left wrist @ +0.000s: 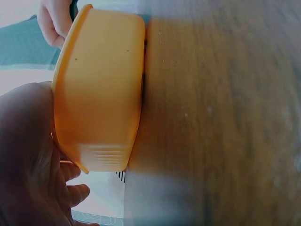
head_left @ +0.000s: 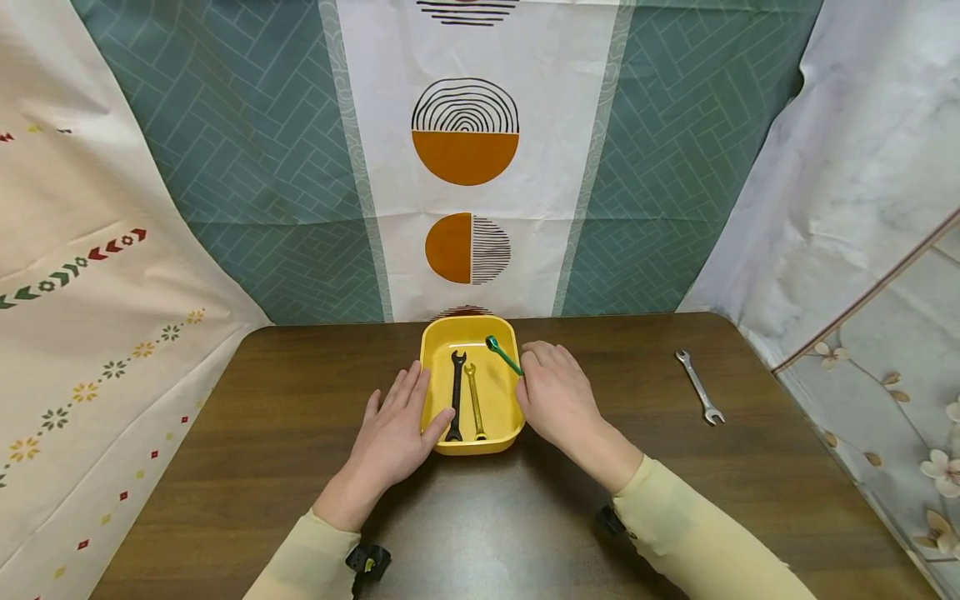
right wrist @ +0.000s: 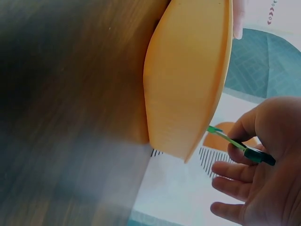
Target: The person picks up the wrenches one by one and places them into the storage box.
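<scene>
A yellow plastic tray point(head_left: 501, 410) stands on the table. Inside it a black open-ended wrench point(head_left: 457, 393) and a smaller gold wrench point(head_left: 475, 402) lie side by side. My left hand point(head_left: 393, 433) rests against the tray's left side with its fingers fairly straight, the thumb over the rim near the black wrench. At the right rim, my right hand point(head_left: 561, 396) pinches one end of a green wrench point(right wrist: 231, 141) between thumb and index finger. The green wrench slants over the rim, its far end above the tray's inside. In the right wrist view the other fingers are spread.
On the right part of the brown wooden table point(head_left: 300, 417) lies a silver wrench point(head_left: 700, 388), well away from the tray. A patterned cloth point(head_left: 468, 200) hangs along the table's back edge, with further cloths at both sides.
</scene>
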{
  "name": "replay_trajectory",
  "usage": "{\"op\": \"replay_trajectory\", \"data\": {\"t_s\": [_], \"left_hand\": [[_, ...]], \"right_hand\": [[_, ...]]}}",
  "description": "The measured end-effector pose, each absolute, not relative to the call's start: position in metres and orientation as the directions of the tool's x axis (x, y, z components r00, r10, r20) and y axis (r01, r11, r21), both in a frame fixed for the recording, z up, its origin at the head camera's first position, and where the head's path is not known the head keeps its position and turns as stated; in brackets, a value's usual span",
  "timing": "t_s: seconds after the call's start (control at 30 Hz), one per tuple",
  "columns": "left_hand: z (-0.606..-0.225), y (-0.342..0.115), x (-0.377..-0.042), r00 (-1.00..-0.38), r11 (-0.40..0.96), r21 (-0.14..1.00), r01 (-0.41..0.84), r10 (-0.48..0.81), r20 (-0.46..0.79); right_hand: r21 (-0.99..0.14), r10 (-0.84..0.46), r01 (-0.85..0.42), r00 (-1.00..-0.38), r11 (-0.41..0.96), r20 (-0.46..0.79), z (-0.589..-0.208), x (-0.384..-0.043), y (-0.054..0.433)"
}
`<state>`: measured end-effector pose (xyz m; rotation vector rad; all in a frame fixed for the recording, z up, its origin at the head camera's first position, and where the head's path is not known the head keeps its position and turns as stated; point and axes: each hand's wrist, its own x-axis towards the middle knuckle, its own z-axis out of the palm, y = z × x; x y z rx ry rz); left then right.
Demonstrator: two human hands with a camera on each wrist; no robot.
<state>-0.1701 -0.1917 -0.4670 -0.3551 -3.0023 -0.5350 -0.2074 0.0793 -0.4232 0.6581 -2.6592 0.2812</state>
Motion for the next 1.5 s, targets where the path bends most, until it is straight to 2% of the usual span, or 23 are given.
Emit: {"op": "replay_trajectory", "data": {"t_s": [0.53,1.13,1.5], "left_hand": [[-0.468,-0.191,-0.169,-0.97,0.909,0.339,0.241,0.216,0.11],[-0.467,-0.191,-0.17,-0.969,0.912,0.331,0.243,0.216,0.118],[-0.465,-0.191,-0.169,-0.971,0.912,0.334,0.237,0.212,0.109]], "right_hand": [[-0.127,-0.418,-0.512,-0.801,0.85,0.429,-0.433,-0.211,0.055],[-0.148,-0.413,-0.487,-0.838,0.86,0.357,-0.441,-0.215,0.044],[-0.108,-0.412,-0.468,-0.849,0.877,0.33,-0.443,-0.218,0.038]]}}
